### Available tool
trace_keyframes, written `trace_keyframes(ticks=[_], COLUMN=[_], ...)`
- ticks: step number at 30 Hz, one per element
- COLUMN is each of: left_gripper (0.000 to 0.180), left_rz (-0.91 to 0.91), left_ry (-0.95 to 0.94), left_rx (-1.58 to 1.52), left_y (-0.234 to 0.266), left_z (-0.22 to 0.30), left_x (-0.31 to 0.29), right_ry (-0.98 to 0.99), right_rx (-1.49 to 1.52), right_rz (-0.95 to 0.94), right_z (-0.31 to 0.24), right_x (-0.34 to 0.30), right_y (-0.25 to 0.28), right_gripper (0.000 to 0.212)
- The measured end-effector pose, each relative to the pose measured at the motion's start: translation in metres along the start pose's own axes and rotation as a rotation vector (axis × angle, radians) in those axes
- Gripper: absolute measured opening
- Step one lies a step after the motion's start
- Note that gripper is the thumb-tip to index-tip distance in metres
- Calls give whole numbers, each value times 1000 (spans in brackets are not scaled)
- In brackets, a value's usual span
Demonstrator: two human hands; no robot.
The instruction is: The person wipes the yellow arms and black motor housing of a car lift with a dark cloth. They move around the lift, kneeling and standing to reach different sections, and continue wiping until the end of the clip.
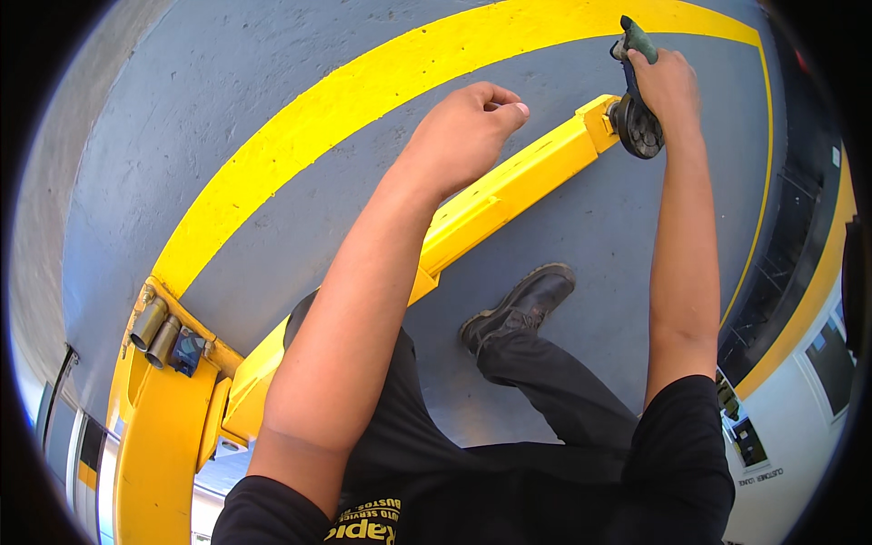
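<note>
My right hand (670, 84) is wrapped around a dark green-and-black object (639, 42), whose kind I cannot make out. Just below those fingers is a round black pad (639, 130) at the far end of a yellow car-lift arm (513, 191). Whether the held object joins the pad or only lies against it is hidden. Above the middle of the lift arm hangs my left hand (468, 132), its fingers curled in and the thumb close to the index finger. No object shows in it.
The lift's yellow post (163, 445) stands at lower left, carrying two metal cylinders (156, 334) and a small dark blue item (188, 351). A yellow line (345, 100) curves over the grey floor (545, 381). My black shoe (518, 307) is beside the arm.
</note>
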State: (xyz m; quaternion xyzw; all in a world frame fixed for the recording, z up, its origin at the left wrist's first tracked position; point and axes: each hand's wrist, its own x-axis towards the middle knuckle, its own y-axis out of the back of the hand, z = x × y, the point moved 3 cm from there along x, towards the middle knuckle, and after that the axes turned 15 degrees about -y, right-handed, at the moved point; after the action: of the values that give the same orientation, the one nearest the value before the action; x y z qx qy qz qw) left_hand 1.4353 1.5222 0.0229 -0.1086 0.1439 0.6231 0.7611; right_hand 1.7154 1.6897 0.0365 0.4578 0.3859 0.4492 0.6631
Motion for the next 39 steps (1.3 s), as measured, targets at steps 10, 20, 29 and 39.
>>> trace_keyframes(ticks=[10,20,29,39], left_gripper=[52,57,45,47], left_rz=[-79,-160,-76,-57], left_ry=[-48,2,-41,-51], left_rx=[106,49,-53,-6], left_y=[-9,-15,-16,-8], left_z=[-1,7,5,2], left_x=[-2,-4,-4,0], right_ry=[-126,-296,-155,17], right_rx=[254,395,525,646], right_rz=[-93,-201,-315,-454], right_z=[-31,-31,-79,-119], right_x=[-167,-180,-291,-403], right_y=[-76,-71,-51,-29], right_gripper=[51,57,45,49])
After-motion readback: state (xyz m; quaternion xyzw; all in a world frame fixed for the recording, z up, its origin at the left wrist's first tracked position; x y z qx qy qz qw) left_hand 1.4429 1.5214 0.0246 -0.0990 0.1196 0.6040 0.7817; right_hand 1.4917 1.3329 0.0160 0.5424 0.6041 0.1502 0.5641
